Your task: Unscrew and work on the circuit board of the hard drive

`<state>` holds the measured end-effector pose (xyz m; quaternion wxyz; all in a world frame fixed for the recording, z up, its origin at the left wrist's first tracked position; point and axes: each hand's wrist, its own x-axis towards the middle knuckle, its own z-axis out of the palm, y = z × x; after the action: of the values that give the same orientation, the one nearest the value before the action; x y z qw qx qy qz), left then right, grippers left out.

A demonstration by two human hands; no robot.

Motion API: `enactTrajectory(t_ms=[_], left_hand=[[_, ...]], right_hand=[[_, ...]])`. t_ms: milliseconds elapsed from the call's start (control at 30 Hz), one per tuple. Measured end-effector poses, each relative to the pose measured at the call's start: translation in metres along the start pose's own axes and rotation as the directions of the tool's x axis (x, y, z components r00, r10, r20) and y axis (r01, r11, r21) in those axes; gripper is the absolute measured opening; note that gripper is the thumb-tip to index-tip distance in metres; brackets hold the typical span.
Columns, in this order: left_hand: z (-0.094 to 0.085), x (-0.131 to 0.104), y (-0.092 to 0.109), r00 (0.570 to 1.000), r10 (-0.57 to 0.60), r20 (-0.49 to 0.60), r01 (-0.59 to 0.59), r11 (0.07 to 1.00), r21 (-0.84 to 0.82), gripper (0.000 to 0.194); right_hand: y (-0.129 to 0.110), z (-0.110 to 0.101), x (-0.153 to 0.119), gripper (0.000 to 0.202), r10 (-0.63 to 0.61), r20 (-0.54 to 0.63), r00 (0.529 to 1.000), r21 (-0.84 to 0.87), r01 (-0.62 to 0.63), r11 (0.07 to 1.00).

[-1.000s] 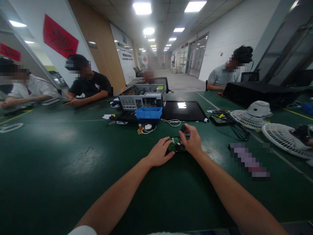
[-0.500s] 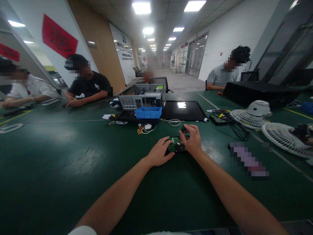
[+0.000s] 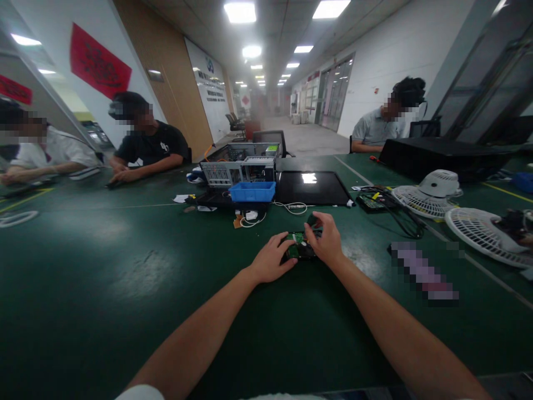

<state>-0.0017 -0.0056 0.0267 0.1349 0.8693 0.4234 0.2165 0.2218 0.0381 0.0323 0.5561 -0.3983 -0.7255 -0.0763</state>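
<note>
A small black device with exposed green circuit boards [image 3: 296, 239] lies on the green table in front of me. My left hand [image 3: 272, 260] steadies its left end, with fingers along the far edge and the thumb at the near edge. Above the device's right part, my right hand [image 3: 328, 239] pinches a short dark tool [image 3: 312, 220] that looks like a screwdriver handle. Its tip is too small to make out, and the right fingers hide part of the device.
Beyond my hands stand a blue bin [image 3: 252, 191], an open computer case [image 3: 233, 166] and a dark flat panel [image 3: 314, 188]. White fan parts [image 3: 437, 194] and black cables [image 3: 406, 214] lie to the right, near a blurred-out object [image 3: 422, 272]. Several people sit around the table.
My right hand has shifted very slightly left with the dark tool still pinched. My left hand and the device stay in place.
</note>
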Motion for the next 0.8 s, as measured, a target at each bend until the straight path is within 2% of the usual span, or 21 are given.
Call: enactTrajectory(t_ms=[167, 433, 633, 800], left_hand=[[-0.0008, -0.0002, 0.0001, 1.000, -0.002, 0.004, 0.002, 1.000, -0.003, 0.059], [-0.0005, -0.0017, -0.0003, 1.000, -0.020, 0.002, 0.020, 1.000, -0.023, 0.060], [0.0016, -0.0006, -0.0045, 0.999, -0.052, -0.006, 0.051, 0.997, -0.058, 0.045], [0.0038, 0.0020, -0.0069, 0.998, -0.058, -0.032, 0.055, 0.995, -0.085, 0.042]], right_hand=[[-0.0018, -0.0023, 0.0011, 0.046, -0.006, 0.025, 1.000, 0.021, 0.006, 1.000], [0.0030, 0.0039, -0.0069, 0.052, 0.083, 0.034, 0.996, 0.044, -0.084, 0.995], [0.0021, 0.0033, -0.0063, 0.051, 0.060, 0.012, 0.998, 0.010, -0.060, 0.998], [0.0010, 0.0027, -0.0035, 0.049, 0.022, 0.014, 1.000, 0.010, -0.022, 1.000]])
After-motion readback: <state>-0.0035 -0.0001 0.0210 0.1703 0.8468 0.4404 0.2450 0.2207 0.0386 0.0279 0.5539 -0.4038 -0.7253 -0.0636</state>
